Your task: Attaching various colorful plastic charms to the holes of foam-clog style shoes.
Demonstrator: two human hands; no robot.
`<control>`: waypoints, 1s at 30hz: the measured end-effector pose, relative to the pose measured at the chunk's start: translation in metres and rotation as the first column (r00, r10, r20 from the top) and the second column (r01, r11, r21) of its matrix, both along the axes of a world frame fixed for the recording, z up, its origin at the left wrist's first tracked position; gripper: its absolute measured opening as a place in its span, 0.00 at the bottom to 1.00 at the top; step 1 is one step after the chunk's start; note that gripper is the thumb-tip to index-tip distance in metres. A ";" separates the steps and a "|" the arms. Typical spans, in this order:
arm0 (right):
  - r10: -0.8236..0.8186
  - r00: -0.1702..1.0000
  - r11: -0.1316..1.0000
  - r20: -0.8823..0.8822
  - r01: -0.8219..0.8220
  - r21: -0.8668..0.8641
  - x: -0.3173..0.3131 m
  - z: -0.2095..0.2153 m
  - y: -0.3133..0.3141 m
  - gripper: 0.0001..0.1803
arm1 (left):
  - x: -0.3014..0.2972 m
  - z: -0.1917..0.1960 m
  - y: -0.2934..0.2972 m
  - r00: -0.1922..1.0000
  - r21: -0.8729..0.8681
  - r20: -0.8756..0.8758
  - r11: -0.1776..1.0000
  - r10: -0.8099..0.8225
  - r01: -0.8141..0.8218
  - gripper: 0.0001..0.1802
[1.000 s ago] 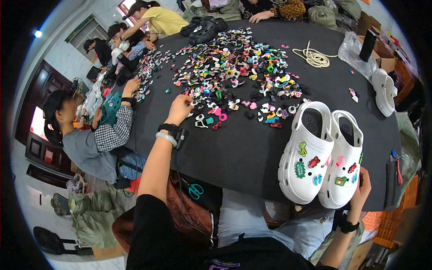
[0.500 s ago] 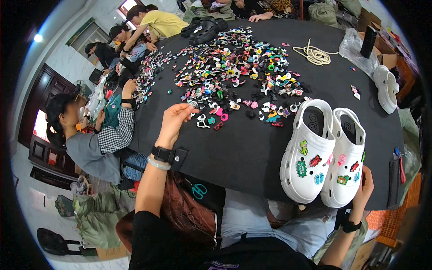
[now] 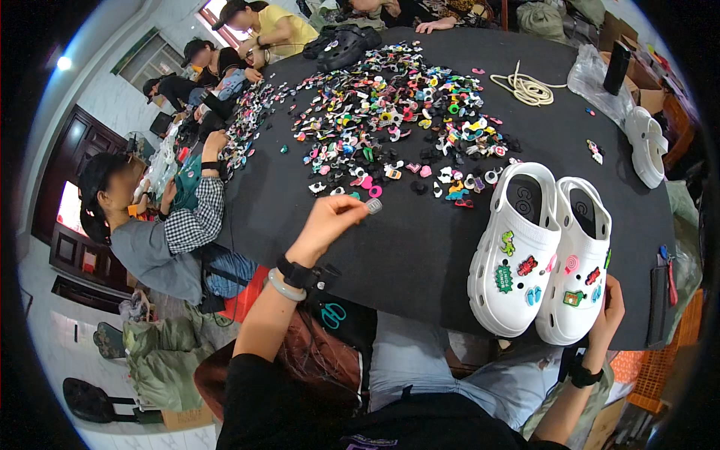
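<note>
Between the thumb and fingertips of my left hand (image 3: 328, 226) is a small grey-and-white shoe charm (image 3: 373, 205), held above the black table just on the near side of the charm pile (image 3: 390, 112). A pair of white clogs stands side by side at the table's near right, the left clog (image 3: 491, 300) and the right clog (image 3: 559, 315). Colourful charms, among them a green dinosaur (image 3: 508, 243) and blue flip-flops (image 3: 533, 295), sit on their uppers. My right hand (image 3: 609, 311) grips the outer side of the right clog, its fingers partly hidden by it.
Black clogs (image 3: 341, 46) lie behind the pile. Farther right are a coiled cream cord (image 3: 525, 91), a plastic bag (image 3: 596, 82), another white clog (image 3: 646, 146) and a red-handled tool (image 3: 672, 281). Co-workers sit along the left edge, one in a checked sleeve (image 3: 193, 225).
My left hand has moved right and nearer to me, carrying the charm away from the pile's edge. My right hand and the clogs stay nearly in place. A co-worker in yellow sits more upright.
</note>
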State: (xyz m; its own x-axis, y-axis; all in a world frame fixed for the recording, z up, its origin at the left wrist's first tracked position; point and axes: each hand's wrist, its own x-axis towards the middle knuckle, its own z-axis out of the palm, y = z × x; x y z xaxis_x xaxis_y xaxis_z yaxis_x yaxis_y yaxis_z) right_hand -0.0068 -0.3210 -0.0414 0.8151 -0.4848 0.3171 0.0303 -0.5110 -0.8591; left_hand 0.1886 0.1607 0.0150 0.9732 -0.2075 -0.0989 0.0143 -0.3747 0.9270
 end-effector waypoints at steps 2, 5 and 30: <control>-0.002 1.000 1.000 0.003 0.002 -0.011 0.000 0.000 0.000 0.08 | -0.003 -0.005 -0.010 0.999 0.077 0.014 0.996 -0.044 0.043 0.08; -0.003 1.000 1.000 0.003 0.003 -0.028 0.001 0.001 0.001 0.08 | 0.006 -0.013 -0.011 0.988 0.313 0.082 0.944 -0.131 0.099 0.09; -0.001 1.000 1.000 -0.017 0.001 -0.002 0.001 -0.004 -0.004 0.07 | 0.167 -0.051 0.096 0.927 0.637 0.375 0.732 -0.020 -0.242 0.27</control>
State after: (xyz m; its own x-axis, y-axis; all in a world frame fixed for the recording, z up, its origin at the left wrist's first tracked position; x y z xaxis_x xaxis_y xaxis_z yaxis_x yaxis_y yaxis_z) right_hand -0.0062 -0.3246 -0.0451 0.8196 -0.4852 0.3046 0.0152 -0.5130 -0.8582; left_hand 0.3555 0.2566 -0.0359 0.9806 -0.1036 0.1665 -0.1620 -0.9062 0.3907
